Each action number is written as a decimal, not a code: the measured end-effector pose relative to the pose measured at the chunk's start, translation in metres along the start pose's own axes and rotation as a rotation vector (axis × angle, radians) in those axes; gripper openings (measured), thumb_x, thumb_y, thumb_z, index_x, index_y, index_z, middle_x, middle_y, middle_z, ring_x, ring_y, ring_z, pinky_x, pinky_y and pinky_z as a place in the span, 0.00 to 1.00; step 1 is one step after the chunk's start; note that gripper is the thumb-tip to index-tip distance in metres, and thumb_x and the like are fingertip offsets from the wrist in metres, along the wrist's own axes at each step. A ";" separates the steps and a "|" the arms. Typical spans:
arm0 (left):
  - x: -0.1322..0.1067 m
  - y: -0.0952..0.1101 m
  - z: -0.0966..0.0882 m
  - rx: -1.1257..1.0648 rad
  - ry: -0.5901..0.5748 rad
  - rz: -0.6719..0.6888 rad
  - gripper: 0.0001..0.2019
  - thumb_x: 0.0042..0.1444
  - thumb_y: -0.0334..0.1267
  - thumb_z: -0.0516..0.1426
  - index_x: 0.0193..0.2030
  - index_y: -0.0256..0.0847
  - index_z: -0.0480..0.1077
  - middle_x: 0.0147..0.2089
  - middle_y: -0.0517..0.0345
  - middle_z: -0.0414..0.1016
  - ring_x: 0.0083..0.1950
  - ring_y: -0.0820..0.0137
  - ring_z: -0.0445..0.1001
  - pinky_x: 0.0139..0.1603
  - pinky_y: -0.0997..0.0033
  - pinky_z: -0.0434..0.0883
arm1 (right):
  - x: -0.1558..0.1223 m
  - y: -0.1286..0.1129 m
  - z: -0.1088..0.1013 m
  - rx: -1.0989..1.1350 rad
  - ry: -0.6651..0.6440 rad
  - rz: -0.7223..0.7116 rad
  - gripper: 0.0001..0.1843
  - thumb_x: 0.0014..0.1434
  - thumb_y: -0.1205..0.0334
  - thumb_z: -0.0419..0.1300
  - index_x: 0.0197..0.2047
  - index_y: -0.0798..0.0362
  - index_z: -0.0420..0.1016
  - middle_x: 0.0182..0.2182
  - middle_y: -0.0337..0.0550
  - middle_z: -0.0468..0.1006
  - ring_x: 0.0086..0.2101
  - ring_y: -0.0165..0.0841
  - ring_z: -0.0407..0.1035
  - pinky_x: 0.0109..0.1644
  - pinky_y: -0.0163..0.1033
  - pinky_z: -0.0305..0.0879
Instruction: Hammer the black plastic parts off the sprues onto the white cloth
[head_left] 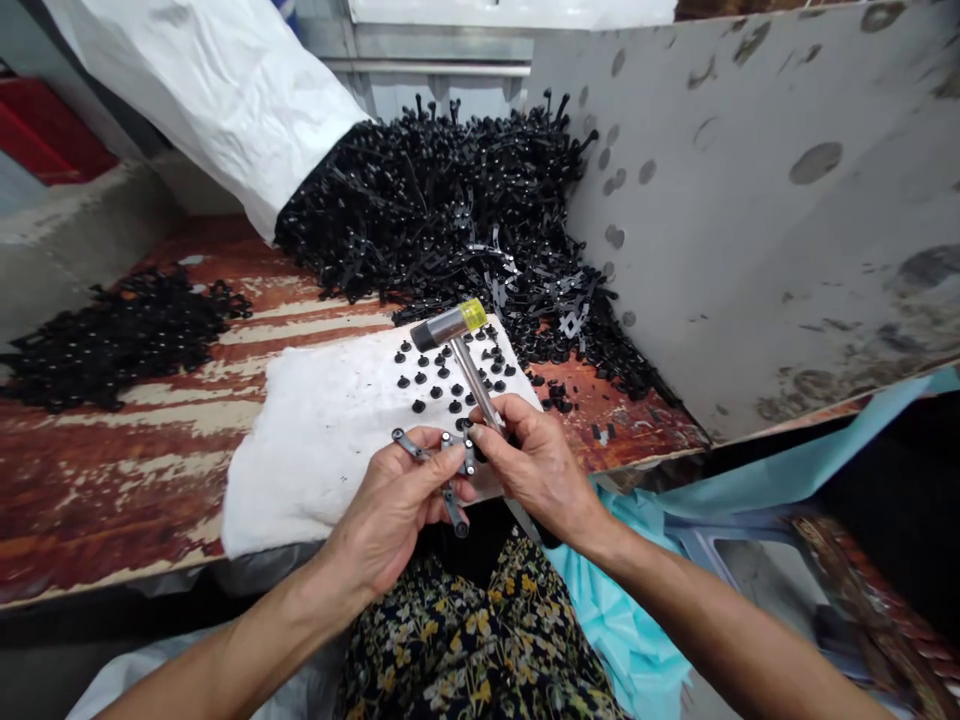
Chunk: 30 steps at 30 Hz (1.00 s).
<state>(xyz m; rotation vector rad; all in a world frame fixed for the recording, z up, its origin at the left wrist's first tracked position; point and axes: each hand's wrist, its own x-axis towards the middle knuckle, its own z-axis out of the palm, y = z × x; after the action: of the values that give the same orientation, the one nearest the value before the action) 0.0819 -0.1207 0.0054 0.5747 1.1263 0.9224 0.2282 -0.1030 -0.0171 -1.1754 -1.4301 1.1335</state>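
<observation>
Two bare forearms were stretched out above a flower-patterned garment [465, 640], with turquoise sheeting [622, 610] bunched just beside it, and all eyes were drawn to the fingers! By the left hand [405, 490] a jointed grey linkage [469, 455] was gripped, its arms splayed out past the fingers, right over the near edge of a white cloth [315, 450]. By the right hand [536, 460], closed, a hammer [472, 378] was held by its shaft, the thumb brought up against the linkage; whether a dark piece at that thumb tip was pinched too could not be told. Up went the hammer's head, black-faced at one end, yellow at the other, above small black studs [421, 378] dotted across the cloth. Beneath it all, a worn red-brown tabletop [225, 400] was seen, a smaller black pile [127, 335] heaped at its left. Beyond, a huge mound of black parts [435, 200] was flanked by a white sack [217, 90] and a stained grey board [735, 200].
</observation>
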 end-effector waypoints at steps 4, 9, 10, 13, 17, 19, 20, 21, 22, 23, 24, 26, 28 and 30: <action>0.010 0.013 -0.008 0.028 0.057 -0.067 0.13 0.44 0.30 0.67 0.29 0.38 0.66 0.21 0.64 0.69 0.18 0.75 0.67 0.16 0.74 0.70 | -0.008 0.002 -0.014 -0.004 0.042 0.019 0.06 0.60 0.58 0.58 0.36 0.51 0.71 0.23 0.32 0.66 0.23 0.27 0.59 0.25 0.33 0.55; 0.018 0.022 -0.016 0.075 0.057 -0.103 0.07 0.48 0.25 0.62 0.25 0.34 0.67 0.19 0.62 0.67 0.16 0.79 0.62 0.15 0.77 0.66 | -0.020 0.015 -0.030 0.028 0.165 0.077 0.07 0.59 0.57 0.58 0.39 0.51 0.71 0.25 0.33 0.69 0.20 0.26 0.56 0.22 0.34 0.51; 0.019 0.022 -0.015 0.077 0.070 -0.102 0.08 0.48 0.24 0.61 0.25 0.35 0.66 0.20 0.62 0.68 0.16 0.79 0.61 0.14 0.77 0.66 | -0.022 0.017 -0.031 0.033 0.169 0.099 0.08 0.59 0.56 0.58 0.39 0.51 0.71 0.24 0.32 0.67 0.19 0.26 0.55 0.21 0.34 0.51; 0.020 0.022 -0.009 0.084 0.144 -0.099 0.09 0.48 0.24 0.60 0.26 0.37 0.63 0.22 0.61 0.71 0.14 0.79 0.59 0.13 0.78 0.62 | -0.025 0.022 -0.032 0.045 0.157 0.154 0.09 0.59 0.55 0.57 0.39 0.51 0.70 0.18 0.28 0.61 0.18 0.27 0.53 0.21 0.34 0.49; 0.022 0.023 -0.001 0.108 0.194 -0.109 0.10 0.48 0.24 0.60 0.27 0.39 0.62 0.22 0.60 0.72 0.13 0.81 0.56 0.12 0.79 0.59 | -0.025 0.024 -0.031 0.048 0.142 0.150 0.10 0.59 0.55 0.56 0.40 0.51 0.70 0.17 0.27 0.59 0.16 0.26 0.52 0.20 0.35 0.47; 0.022 0.024 0.001 0.113 0.204 -0.106 0.10 0.48 0.24 0.59 0.27 0.39 0.61 0.21 0.61 0.71 0.12 0.81 0.55 0.12 0.80 0.59 | -0.024 0.025 -0.031 0.046 0.141 0.140 0.09 0.59 0.55 0.56 0.39 0.51 0.70 0.17 0.27 0.58 0.16 0.26 0.52 0.20 0.34 0.47; 0.023 0.024 0.002 0.113 0.211 -0.103 0.10 0.49 0.23 0.59 0.28 0.39 0.61 0.20 0.61 0.71 0.12 0.81 0.55 0.12 0.80 0.58 | -0.024 0.026 -0.032 0.045 0.140 0.138 0.09 0.59 0.55 0.56 0.39 0.51 0.70 0.17 0.27 0.58 0.16 0.26 0.52 0.20 0.34 0.47; 0.023 0.025 0.003 0.114 0.216 -0.102 0.10 0.49 0.23 0.58 0.28 0.39 0.61 0.20 0.61 0.71 0.12 0.81 0.55 0.12 0.80 0.58 | -0.024 0.026 -0.032 0.046 0.138 0.135 0.09 0.59 0.55 0.56 0.39 0.51 0.70 0.17 0.27 0.58 0.16 0.26 0.52 0.19 0.34 0.47; 0.023 0.025 0.003 0.117 0.218 -0.103 0.10 0.50 0.23 0.58 0.29 0.40 0.61 0.21 0.61 0.71 0.12 0.81 0.55 0.12 0.80 0.58 | -0.024 0.027 -0.032 0.048 0.133 0.135 0.09 0.59 0.55 0.56 0.40 0.51 0.70 0.17 0.27 0.58 0.16 0.26 0.52 0.19 0.34 0.47; 0.023 0.025 0.003 0.120 0.216 -0.106 0.09 0.51 0.23 0.57 0.30 0.40 0.61 0.21 0.61 0.71 0.12 0.81 0.55 0.12 0.80 0.58 | -0.024 0.027 -0.033 0.050 0.129 0.136 0.10 0.59 0.55 0.56 0.40 0.51 0.70 0.17 0.27 0.58 0.16 0.26 0.52 0.19 0.34 0.47; 0.024 0.025 0.003 0.124 0.213 -0.108 0.09 0.51 0.23 0.57 0.31 0.40 0.61 0.21 0.61 0.71 0.12 0.81 0.55 0.12 0.81 0.58 | -0.025 0.028 -0.033 0.053 0.125 0.137 0.10 0.59 0.55 0.56 0.41 0.51 0.70 0.17 0.26 0.58 0.16 0.26 0.52 0.19 0.34 0.47; 0.024 0.024 0.003 0.132 0.205 -0.108 0.09 0.53 0.23 0.56 0.32 0.40 0.61 0.21 0.61 0.71 0.12 0.81 0.55 0.12 0.81 0.58 | -0.025 0.028 -0.033 0.056 0.119 0.140 0.10 0.59 0.55 0.56 0.41 0.51 0.69 0.16 0.26 0.58 0.16 0.26 0.52 0.19 0.34 0.47; 0.024 0.024 0.003 0.139 0.206 -0.107 0.09 0.54 0.23 0.55 0.32 0.40 0.61 0.21 0.61 0.71 0.12 0.81 0.54 0.12 0.81 0.58 | -0.025 0.028 -0.033 0.055 0.119 0.146 0.09 0.60 0.56 0.56 0.41 0.51 0.69 0.16 0.26 0.58 0.16 0.26 0.52 0.19 0.34 0.47; 0.024 0.024 0.003 0.143 0.206 -0.108 0.09 0.54 0.23 0.55 0.33 0.40 0.61 0.21 0.61 0.71 0.12 0.81 0.54 0.12 0.81 0.58 | -0.025 0.028 -0.034 0.054 0.120 0.150 0.09 0.60 0.56 0.55 0.41 0.51 0.69 0.16 0.26 0.58 0.16 0.26 0.52 0.19 0.34 0.47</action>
<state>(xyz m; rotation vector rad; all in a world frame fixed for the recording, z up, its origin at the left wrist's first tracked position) 0.0808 -0.0876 0.0131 0.5369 1.4038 0.8252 0.2675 -0.1215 -0.0424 -1.3069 -1.2304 1.1760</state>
